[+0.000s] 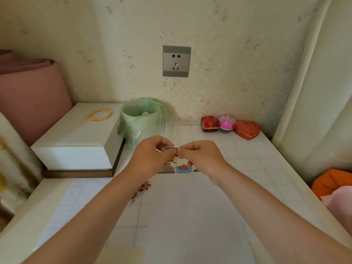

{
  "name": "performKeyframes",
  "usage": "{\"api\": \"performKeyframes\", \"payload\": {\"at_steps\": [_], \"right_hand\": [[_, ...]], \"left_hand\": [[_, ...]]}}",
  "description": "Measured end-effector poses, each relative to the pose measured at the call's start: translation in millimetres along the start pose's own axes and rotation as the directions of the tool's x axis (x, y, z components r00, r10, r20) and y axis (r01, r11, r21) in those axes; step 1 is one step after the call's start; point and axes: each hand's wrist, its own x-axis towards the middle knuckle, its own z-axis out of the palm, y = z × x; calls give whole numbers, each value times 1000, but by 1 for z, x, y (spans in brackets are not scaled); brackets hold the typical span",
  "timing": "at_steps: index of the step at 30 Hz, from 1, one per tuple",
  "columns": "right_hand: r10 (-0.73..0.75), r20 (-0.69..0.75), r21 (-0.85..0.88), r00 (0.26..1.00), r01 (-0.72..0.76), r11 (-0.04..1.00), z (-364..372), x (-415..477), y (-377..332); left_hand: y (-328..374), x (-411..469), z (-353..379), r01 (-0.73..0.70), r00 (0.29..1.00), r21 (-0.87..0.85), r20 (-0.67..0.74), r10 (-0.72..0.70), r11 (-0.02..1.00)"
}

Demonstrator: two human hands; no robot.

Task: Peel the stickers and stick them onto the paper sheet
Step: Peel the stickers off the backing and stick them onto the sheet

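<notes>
Head view: we see the sticker (169, 149) pinched between left grip (150, 158) and right grip (201, 158), above the paper sheet (190, 216) on the table (270, 168).

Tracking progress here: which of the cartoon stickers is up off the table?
The yellow-and-white cartoon sticker pinched between the left hand and right hand; the blue-backed bear sticker and brown bear sticker lie on the table.
</notes>
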Motion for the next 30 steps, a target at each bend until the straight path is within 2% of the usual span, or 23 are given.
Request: {"api": "performKeyframes", "payload": {"at_steps": [2,4,7,9,11,14,19,23,27,30], "right_hand": [[-36,-26,-50,999,35,998,-9,6,0],[-10,4,13,1000,10,1000,-15,11,-1],[79,182,217,980,-119,969,-24,16,-1],[100,272,261,957,-173,950,-26,17,1],[104,301,264,948,-188,946,-27,17,2],[64,279,218,958,-128,968,-27,16,1],[-115,166,117,979,96,989,-31,16,-5],[-227,107,40,968,224,974,-30,17,-6],[-262,74,-33,962,265,964,-27,16,-6],[-229,120,89,966,219,972,-28,16,-8]], "left_hand": [[4,1,6,-12,1000,-31,4,12,999],[7,1,10,-18,999,-41,-31,17,999],[11,2,12,-5,997,-105,-74,-3,994],[13,1,11,10,998,-137,-61,-18,991],[14,0,10,17,999,-149,-41,-23,989],[16,-2,10,10,999,-171,-39,-16,985],[23,-2,12,-18,999,-238,-50,6,971],[25,-2,13,-20,999,-254,-45,8,967],[24,-3,12,-24,998,-222,-62,10,975],[25,-2,10,-15,997,-246,-73,-3,969]]}}
